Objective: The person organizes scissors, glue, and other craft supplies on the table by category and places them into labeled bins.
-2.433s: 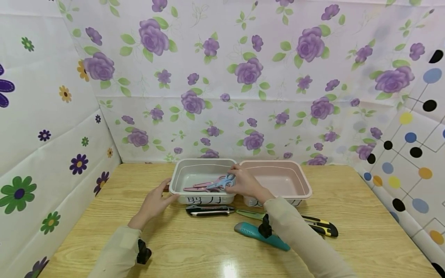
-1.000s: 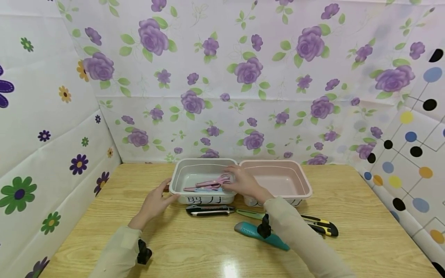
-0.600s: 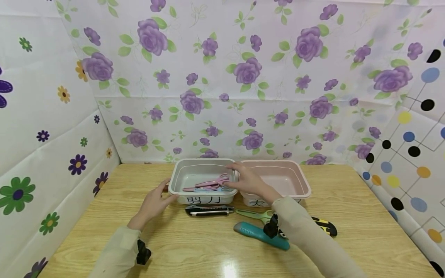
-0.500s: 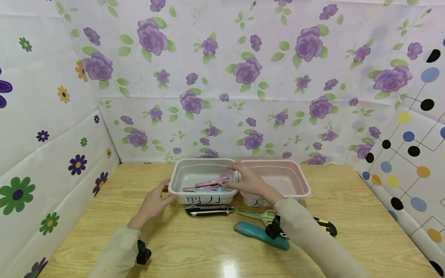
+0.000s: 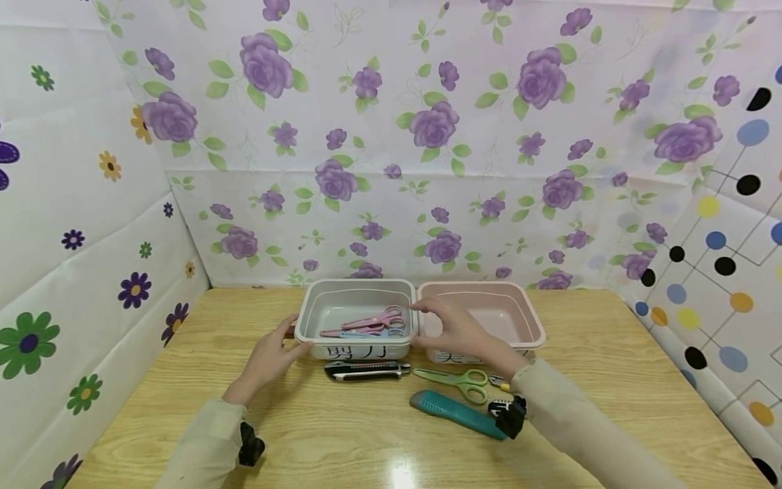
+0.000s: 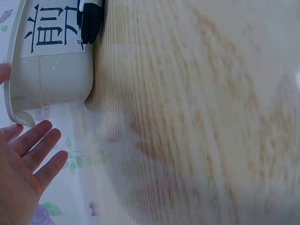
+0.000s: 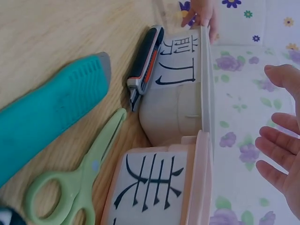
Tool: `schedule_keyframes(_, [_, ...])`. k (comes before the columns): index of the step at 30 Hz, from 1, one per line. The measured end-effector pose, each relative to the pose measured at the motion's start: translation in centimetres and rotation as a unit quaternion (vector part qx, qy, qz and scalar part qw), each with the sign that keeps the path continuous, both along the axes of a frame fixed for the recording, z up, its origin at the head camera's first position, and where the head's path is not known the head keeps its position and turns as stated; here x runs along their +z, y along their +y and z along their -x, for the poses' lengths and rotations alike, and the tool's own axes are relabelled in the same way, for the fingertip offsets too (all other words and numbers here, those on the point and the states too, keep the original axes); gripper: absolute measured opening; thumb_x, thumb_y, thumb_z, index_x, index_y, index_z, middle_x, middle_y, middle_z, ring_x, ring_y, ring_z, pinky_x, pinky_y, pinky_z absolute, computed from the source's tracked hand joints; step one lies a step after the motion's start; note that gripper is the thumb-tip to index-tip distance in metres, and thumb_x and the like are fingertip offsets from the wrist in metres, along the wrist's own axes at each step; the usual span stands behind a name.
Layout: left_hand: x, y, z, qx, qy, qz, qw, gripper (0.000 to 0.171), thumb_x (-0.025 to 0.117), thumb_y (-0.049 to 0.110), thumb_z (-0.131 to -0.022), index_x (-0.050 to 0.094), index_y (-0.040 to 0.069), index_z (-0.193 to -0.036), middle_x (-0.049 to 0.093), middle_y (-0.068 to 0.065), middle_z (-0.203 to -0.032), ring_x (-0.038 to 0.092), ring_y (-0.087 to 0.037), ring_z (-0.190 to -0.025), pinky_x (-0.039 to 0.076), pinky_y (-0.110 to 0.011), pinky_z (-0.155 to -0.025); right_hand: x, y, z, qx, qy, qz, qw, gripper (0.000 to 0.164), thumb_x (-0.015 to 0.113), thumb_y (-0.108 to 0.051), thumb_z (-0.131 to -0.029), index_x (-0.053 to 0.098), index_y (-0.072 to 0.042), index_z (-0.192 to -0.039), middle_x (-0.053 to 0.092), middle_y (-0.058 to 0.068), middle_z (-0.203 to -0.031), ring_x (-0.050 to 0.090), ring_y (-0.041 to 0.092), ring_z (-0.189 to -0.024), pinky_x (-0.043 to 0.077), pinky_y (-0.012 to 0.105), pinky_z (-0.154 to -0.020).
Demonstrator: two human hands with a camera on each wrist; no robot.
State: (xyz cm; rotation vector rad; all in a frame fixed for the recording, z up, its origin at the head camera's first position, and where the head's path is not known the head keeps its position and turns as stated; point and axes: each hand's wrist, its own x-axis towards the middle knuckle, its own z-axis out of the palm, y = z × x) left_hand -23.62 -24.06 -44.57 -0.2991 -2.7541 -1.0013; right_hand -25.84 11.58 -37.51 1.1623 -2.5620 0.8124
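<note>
At the left end of the grey-white bin [image 5: 360,343], my left hand [image 5: 265,360] touches the rim with mostly straight fingers, spread in the left wrist view. My right hand [image 5: 461,333] hovers over the left part of the pink bin [image 5: 479,284], thumb and fingers apart, holding nothing. Inside the grey-white bin lie pink scissors [image 5: 369,320] and light-blue scissors [image 5: 369,334], partly overlapping. Green scissors [image 5: 451,378] lie on the table in front of the pink bin, below my right hand.
A black-and-white utility knife [image 5: 368,371] lies before the grey-white bin. A teal utility knife [image 5: 455,412] is nearer me. My right sleeve [image 5: 568,414] partly covers a yellow-and-black cutter [image 5: 499,383]. Flowered cloth [image 5: 391,170] hangs behind the wooden table [image 5: 318,441].
My right hand let go of the light-blue scissors inside the grey-white bin, then drew out to the right, over the pink bin. My left hand stayed at the bin's end.
</note>
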Motion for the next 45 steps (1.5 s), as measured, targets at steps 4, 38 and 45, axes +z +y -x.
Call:
schedule_keyframes(4, [0.0,0.0,0.0,0.000,0.000,0.001,1.0000,0.069,0.060,0.041,-0.086,0.034,0.003,-0.138,0.060,-0.017,-0.113,0.056,-0.034,-0.103,0.045,-0.053,-0.081,0.1,1.1,-1.1,-0.006,-0.020,0.000,1.000,0.054,0.073,-0.031,-0.076,0.056,-0.009,-0.122,0.058,0.004,-0.116,0.054,0.019,-0.105,0.044,0.039,-0.088])
schedule_keyframes(38, [0.0,0.1,-0.1,0.000,-0.004,-0.006,1.0000,0.069,0.059,0.042,-0.086,0.034,0.005,-0.138,0.059,-0.018,-0.114,0.055,-0.035,-0.104,0.045,-0.053,-0.081,-4.5,7.4,-5.1,-0.008,-0.092,0.090,0.992,0.045,0.074,-0.021,-0.076,0.057,-0.005,-0.115,0.060,0.007,-0.109,0.057,0.022,-0.098,0.048,0.035,-0.081])
schedule_keyframes(45, [-0.1,0.0,-0.1,-0.002,0.009,0.001,1.0000,0.069,0.059,0.042,-0.086,0.035,0.004,-0.138,0.059,-0.019,-0.113,0.056,-0.036,-0.103,0.045,-0.054,-0.080,-5.9,8.8,-5.3,-0.004,-0.155,0.093,0.983,0.045,0.071,-0.027,-0.079,0.057,-0.004,-0.116,0.060,0.009,-0.111,0.058,0.026,-0.100,0.048,0.038,-0.083])
